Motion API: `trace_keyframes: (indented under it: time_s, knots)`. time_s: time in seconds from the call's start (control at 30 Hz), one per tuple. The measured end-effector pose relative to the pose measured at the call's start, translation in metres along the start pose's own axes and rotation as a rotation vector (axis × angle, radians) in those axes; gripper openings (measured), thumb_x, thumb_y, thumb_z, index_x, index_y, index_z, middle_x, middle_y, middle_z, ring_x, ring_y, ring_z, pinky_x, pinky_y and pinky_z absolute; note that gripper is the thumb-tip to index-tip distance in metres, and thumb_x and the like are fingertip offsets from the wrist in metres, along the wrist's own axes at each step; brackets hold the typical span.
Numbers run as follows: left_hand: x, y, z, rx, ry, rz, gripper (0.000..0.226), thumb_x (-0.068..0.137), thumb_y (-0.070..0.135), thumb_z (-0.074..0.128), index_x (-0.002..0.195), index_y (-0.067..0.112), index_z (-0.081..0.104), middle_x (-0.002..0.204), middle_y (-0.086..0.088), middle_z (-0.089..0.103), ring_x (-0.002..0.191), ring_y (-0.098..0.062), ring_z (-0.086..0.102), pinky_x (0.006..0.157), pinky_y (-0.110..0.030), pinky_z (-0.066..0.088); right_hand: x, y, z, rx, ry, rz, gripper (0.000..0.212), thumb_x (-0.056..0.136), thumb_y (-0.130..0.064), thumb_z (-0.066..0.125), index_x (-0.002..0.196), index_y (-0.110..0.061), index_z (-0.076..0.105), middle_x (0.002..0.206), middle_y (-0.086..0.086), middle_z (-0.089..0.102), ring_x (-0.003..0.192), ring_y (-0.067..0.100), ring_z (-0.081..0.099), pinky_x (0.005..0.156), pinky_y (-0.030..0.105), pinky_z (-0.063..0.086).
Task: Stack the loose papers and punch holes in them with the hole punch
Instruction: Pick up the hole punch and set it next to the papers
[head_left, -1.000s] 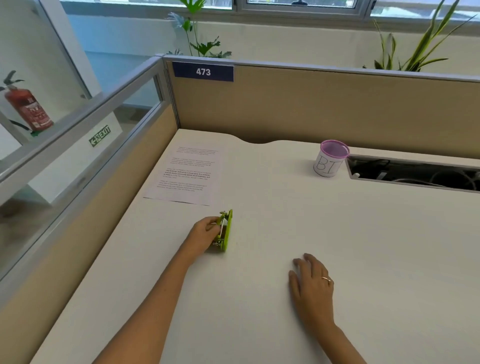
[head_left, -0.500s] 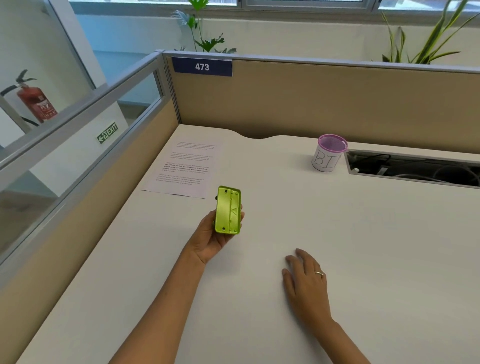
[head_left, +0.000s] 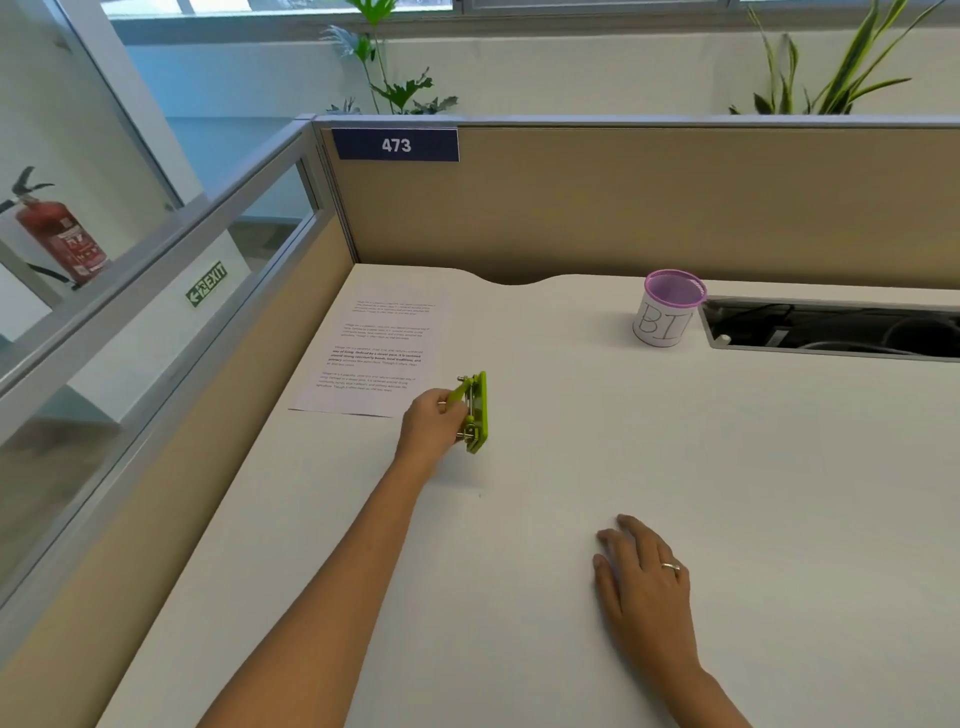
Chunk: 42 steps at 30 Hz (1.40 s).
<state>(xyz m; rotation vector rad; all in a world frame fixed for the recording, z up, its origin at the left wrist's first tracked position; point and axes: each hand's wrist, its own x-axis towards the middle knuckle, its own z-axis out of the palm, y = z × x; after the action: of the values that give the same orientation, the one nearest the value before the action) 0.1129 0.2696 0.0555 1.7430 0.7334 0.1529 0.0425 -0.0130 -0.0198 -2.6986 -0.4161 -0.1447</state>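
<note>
1. Spanning most of the frame, a white desk (head_left: 675, 467) is seen, walled by a tan partition (head_left: 649, 208) across the upper middle.
2. Printed papers (head_left: 376, 353) are lying flat at left of centre, near the desk's left edge; they look like one squared pile, sheet count cannot be told.
3. The left hand (head_left: 431, 423) is at centre, fingers curled round the green hole punch (head_left: 475, 413), which is held on its side just right of the papers' lower corner, at or just above the desk surface.
4. The right hand (head_left: 641, 577) is laid flat on the desk at lower right, fingers relaxed, nothing held.
5. A pink-rimmed cup (head_left: 667, 306) stands at upper right, well apart from the punch.
6. Progress: stacking is judged done or nearly so; no paper is in the punch, so punching is judged not yet begun. Left: punch to be set upright, paper edge fed in, lever pressed.
</note>
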Motion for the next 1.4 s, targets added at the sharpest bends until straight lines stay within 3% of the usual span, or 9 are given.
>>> trace_keyframes:
  time_s: [0.13, 0.3, 0.47, 0.97, 1.17, 1.3, 1.4]
  knots:
    - [0.021, 0.014, 0.015, 0.427, 0.105, 0.132, 0.021, 0.084, 0.019, 0.056, 0.097, 0.003, 0.063, 0.094, -0.017, 0.068, 0.085, -0.033, 0.062, 0.063, -0.033, 0.045, 0.005, -0.004, 0.003, -0.006, 0.006, 0.044, 0.037, 0.087, -0.037, 0.033, 0.105, -0.025, 0.063, 0.125, 0.001, 0.058, 0.116, 0.024, 0.055, 0.086, 0.04, 0.04]
    - [0.044, 0.02, 0.035, 0.592, 0.143, 0.162, 0.028, 0.086, 0.017, 0.057, 0.107, 0.0, 0.056, 0.103, -0.023, 0.064, 0.09, -0.04, 0.062, 0.068, -0.038, 0.047, 0.01, -0.007, 0.008, -0.019, 0.043, 0.101, 0.036, 0.085, -0.038, 0.036, 0.1, -0.024, 0.066, 0.119, 0.002, 0.061, 0.11, 0.026, 0.058, 0.084, 0.043, 0.042]
    - [0.065, 0.022, 0.044, 0.692, 0.143, 0.19, 0.023, 0.088, 0.014, 0.054, 0.104, -0.002, 0.054, 0.104, -0.024, 0.064, 0.091, -0.04, 0.062, 0.066, -0.039, 0.046, 0.016, -0.01, 0.012, -0.013, 0.052, 0.148, 0.036, 0.083, -0.04, 0.037, 0.097, -0.026, 0.067, 0.118, 0.0, 0.061, 0.111, 0.024, 0.057, 0.084, 0.043, 0.043]
    - [0.07, 0.021, 0.05, 0.749, 0.114, 0.148, 0.021, 0.093, 0.016, 0.049, 0.104, -0.001, 0.053, 0.107, -0.021, 0.063, 0.095, -0.038, 0.063, 0.07, -0.039, 0.049, 0.019, -0.012, 0.009, -0.025, 0.037, 0.15, 0.038, 0.084, -0.04, 0.036, 0.099, -0.025, 0.067, 0.118, 0.001, 0.06, 0.11, 0.026, 0.056, 0.084, 0.043, 0.042]
    - [0.044, 0.011, 0.027, 0.686, 0.239, 0.273, 0.031, 0.096, 0.028, 0.043, 0.11, 0.003, 0.054, 0.099, -0.02, 0.068, 0.087, -0.038, 0.063, 0.063, -0.036, 0.045, 0.02, -0.013, 0.008, 0.036, 0.028, 0.148, 0.04, 0.084, -0.039, 0.035, 0.101, -0.021, 0.066, 0.117, 0.003, 0.06, 0.11, 0.027, 0.056, 0.086, 0.043, 0.042]
    - [0.005, -0.03, 0.003, 0.616, 0.23, 0.418, 0.035, 0.093, 0.016, 0.048, 0.126, 0.009, 0.056, 0.111, -0.014, 0.07, 0.098, -0.032, 0.066, 0.075, -0.039, 0.054, 0.03, -0.015, 0.013, 0.147, 0.044, 0.071, 0.03, 0.086, -0.022, 0.042, 0.102, -0.013, 0.067, 0.111, 0.004, 0.061, 0.104, 0.028, 0.054, 0.085, 0.032, 0.038]
    - [-0.017, -0.069, -0.015, 0.641, 0.122, 0.429, 0.038, 0.092, 0.009, 0.047, 0.129, 0.012, 0.057, 0.131, -0.009, 0.061, 0.124, -0.026, 0.054, 0.097, -0.039, 0.048, 0.045, -0.027, 0.019, 0.167, 0.016, -0.034, 0.024, 0.081, 0.004, 0.059, 0.1, -0.006, 0.069, 0.106, 0.008, 0.063, 0.098, 0.031, 0.057, 0.086, 0.03, 0.039]
